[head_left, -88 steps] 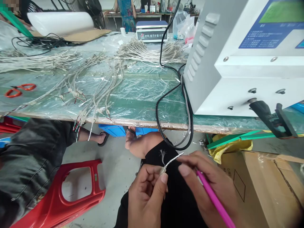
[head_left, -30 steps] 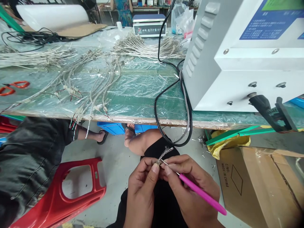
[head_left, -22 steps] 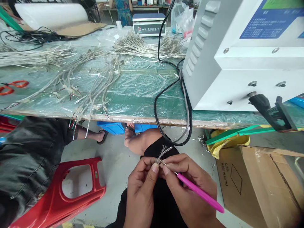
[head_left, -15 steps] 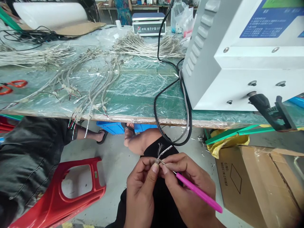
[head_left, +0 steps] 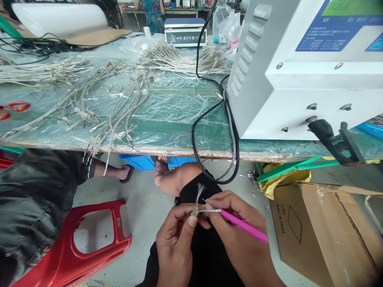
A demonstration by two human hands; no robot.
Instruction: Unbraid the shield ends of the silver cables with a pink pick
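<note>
Over my lap, my left hand (head_left: 179, 235) is closed, thumb and forefinger pinching the end of a pale cable (head_left: 194, 213). From that end a tuft of fine shield strands (head_left: 200, 192) stands up. A silvery foil-like core (head_left: 209, 211) points sideways from it toward my right fingers. My right hand (head_left: 236, 223) is closed around a thin pick with a pink handle (head_left: 243, 225), the handle slanting down to the right. Fingers hide most of the pick's metal shaft. Whether the right fingertips also grip the core, I cannot tell.
Cable bundles (head_left: 182, 59) and loose cables (head_left: 119, 107) lie on the film-covered bench (head_left: 167, 127). A white machine (head_left: 263, 103) stands right, black cords (head_left: 194, 139) hanging beside it. A carton (head_left: 295, 235), a red stool (head_left: 98, 207) and a seated person's leg (head_left: 42, 191) flank me.
The silvery core has swung from pointing up to lying sideways toward my right hand. The strands now stand apart from it. My right hand and the pink handle have shifted slightly left and up.
</note>
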